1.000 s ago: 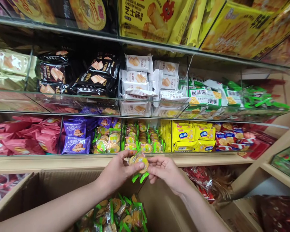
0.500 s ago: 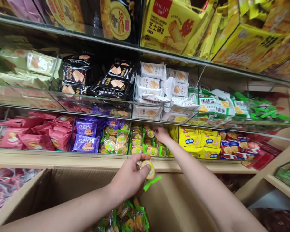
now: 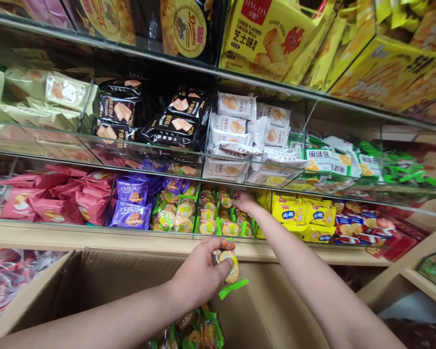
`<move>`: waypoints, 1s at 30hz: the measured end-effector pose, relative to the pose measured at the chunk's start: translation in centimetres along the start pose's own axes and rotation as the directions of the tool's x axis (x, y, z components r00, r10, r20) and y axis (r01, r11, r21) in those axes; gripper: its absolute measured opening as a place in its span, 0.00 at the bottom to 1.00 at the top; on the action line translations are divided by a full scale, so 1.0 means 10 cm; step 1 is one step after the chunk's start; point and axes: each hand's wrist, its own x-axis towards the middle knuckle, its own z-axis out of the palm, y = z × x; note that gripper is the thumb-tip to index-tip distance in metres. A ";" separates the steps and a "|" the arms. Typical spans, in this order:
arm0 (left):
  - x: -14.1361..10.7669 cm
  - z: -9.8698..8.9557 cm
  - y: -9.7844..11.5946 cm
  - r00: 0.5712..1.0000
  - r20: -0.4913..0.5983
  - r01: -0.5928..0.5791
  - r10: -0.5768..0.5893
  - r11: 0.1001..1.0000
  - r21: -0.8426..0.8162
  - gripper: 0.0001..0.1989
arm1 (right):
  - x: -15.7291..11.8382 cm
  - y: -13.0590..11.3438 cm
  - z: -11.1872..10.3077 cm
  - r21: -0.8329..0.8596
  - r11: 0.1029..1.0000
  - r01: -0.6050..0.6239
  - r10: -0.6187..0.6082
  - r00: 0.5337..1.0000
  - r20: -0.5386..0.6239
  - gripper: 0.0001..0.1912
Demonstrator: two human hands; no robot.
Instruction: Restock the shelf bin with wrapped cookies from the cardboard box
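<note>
The held biscuit packet (image 3: 234,272) is clear with green ends (image 3: 234,289), the carton (image 3: 105,281) plain brown, the cookie packs (image 3: 131,214) purple.

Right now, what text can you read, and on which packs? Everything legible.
"CHEESE FLAVORED CHICKEN ROLLS": large yellow pack
"芝士味": same pack
"闽味园": white-and-green pack
Too small or blurred to read surely: the red label on the large yellow pack, round labels, black packs, white packs, purple packs, small yellow packs, and the biscuit packet in the left hand.
</note>
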 end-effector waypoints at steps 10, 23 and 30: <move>0.01 -0.06 0.03 1.000 0.025 0.016 -0.015 0.998 -0.061 0.17 | -0.10 0.02 -0.12 -0.059 0.997 -0.043 0.045 0.998 0.049 0.19; 0.02 -0.08 0.07 1.000 0.006 0.014 -0.014 1.000 -0.013 0.21 | -0.14 -0.10 -0.03 -0.188 0.981 0.042 -0.045 0.999 -0.014 0.09; 0.03 -0.09 0.10 1.000 0.008 -0.006 0.006 0.998 -0.058 0.18 | -0.16 -0.13 -0.22 -0.298 0.954 -0.035 -0.007 0.990 -0.139 0.11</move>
